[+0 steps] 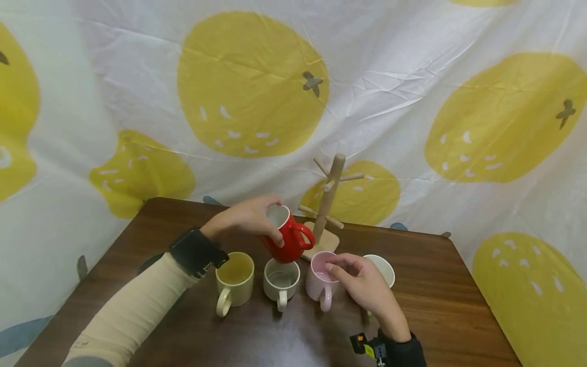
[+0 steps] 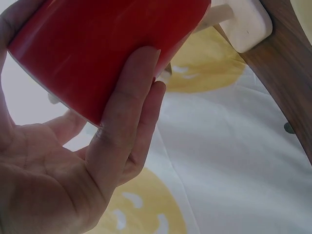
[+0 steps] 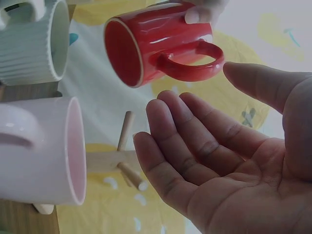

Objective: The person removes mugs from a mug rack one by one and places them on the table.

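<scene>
A glossy red mug (image 1: pixel 293 237) is held tilted in the air by my left hand (image 1: pixel 251 216), whose fingers and thumb grip its body near the rim. Its handle points to the right, towards my right hand (image 1: pixel 367 288). That hand hovers by the rim of a pink mug (image 1: pixel 316 289) in the head view. The right wrist view shows its fingers (image 3: pixel 204 146) relaxed and slightly bent, with nothing in them. Below the red mug stands a pale ribbed mug (image 3: pixel 29 56). To its left is a yellow mug (image 1: pixel 243 290). A white mug (image 1: pixel 389 272) is partly hidden behind my right hand.
A wooden mug rack (image 1: pixel 326 204) with bare pegs stands at the back of the dark brown table (image 1: pixel 431 306). Something dark (image 1: pixel 149 262) sits partly hidden behind the left forearm. A fruit-print cloth (image 1: pixel 376 112) hangs behind the table.
</scene>
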Demonstrator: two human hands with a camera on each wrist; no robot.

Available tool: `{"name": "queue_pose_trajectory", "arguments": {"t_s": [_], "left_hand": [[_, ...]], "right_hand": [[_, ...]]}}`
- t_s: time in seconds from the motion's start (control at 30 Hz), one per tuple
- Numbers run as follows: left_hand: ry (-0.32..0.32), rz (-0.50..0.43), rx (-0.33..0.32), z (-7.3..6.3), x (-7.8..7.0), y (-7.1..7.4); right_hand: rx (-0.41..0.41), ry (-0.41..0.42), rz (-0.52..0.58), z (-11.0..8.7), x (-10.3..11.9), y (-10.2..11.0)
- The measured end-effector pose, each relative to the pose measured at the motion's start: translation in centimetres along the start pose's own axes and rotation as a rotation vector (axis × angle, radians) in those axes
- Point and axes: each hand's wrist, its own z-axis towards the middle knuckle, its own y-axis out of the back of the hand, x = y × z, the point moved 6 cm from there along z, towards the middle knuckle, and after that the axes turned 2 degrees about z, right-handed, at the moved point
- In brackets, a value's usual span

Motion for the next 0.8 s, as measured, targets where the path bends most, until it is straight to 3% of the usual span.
{"name": "queue_pose_trajectory", "arguments": {"t_s": [0.3, 0.53, 0.8], "left_hand": [[-0.023, -0.012, 0.071, -0.5, -0.7, -1.3], [0.022, -0.182, 0.162, -0.9, -1.0, -2.8], [-0.030, -0.079, 0.169, -0.7, -1.5, -3.3]], "right_hand": [[0.015, 0.027, 0.051, 0.8, 1.0, -0.6], [0.034, 0.038, 0.100, 1.2, 1.5, -1.1], [0.073, 0.022, 0.111, 1.3, 1.8, -1.6]]}}
